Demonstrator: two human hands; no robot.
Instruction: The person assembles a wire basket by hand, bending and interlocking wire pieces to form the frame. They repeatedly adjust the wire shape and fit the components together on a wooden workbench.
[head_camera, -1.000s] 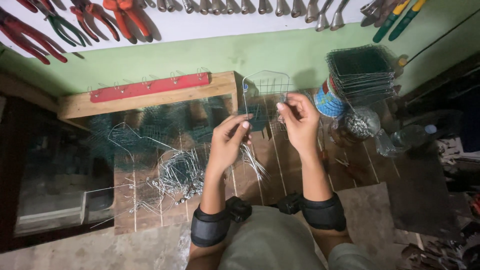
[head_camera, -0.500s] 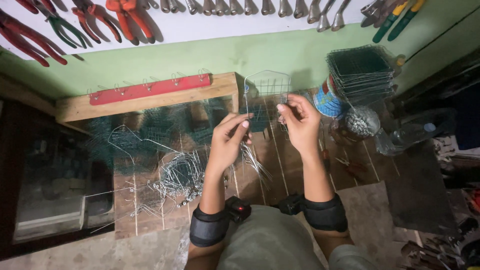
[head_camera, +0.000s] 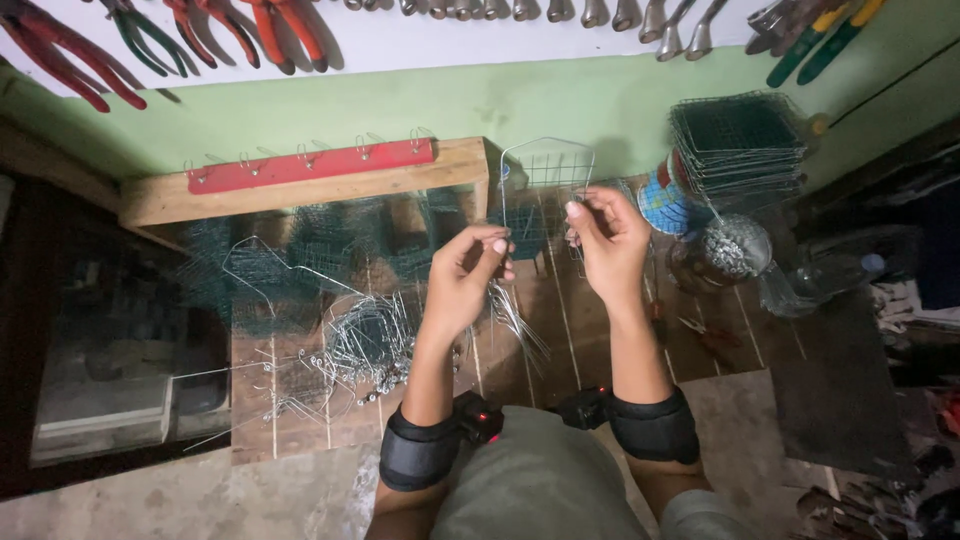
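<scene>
Left hand (head_camera: 468, 280) slightly lower and further from right hand (head_camera: 605, 240), wire frame (head_camera: 545, 185) now clearer between.

Left hand (head_camera: 468, 280): raised over the bench (head_camera: 600, 330), fingers pinched on thin wire; a bundle of straight wire pieces (head_camera: 520, 320) hangs just below it.
Right hand (head_camera: 608, 240): raised beside the left, fingertips pinched at the lower edge of a small wire-grid frame (head_camera: 545, 180), which stands upright.
Both forearms: black wrist bands (head_camera: 420, 455).
Bench, left part: tangled heap of bent wire pieces (head_camera: 365, 345); dark green wire mesh (head_camera: 300, 260) behind it.
Bench, rear: wooden beam bearing a red hook strip (head_camera: 310, 165).
Bench, right: stack of wire-mesh baskets (head_camera: 740, 140); jar of small metal parts (head_camera: 725, 250) below it.
Wall: red-handled pliers (head_camera: 270, 25) hanging in a row.
</scene>
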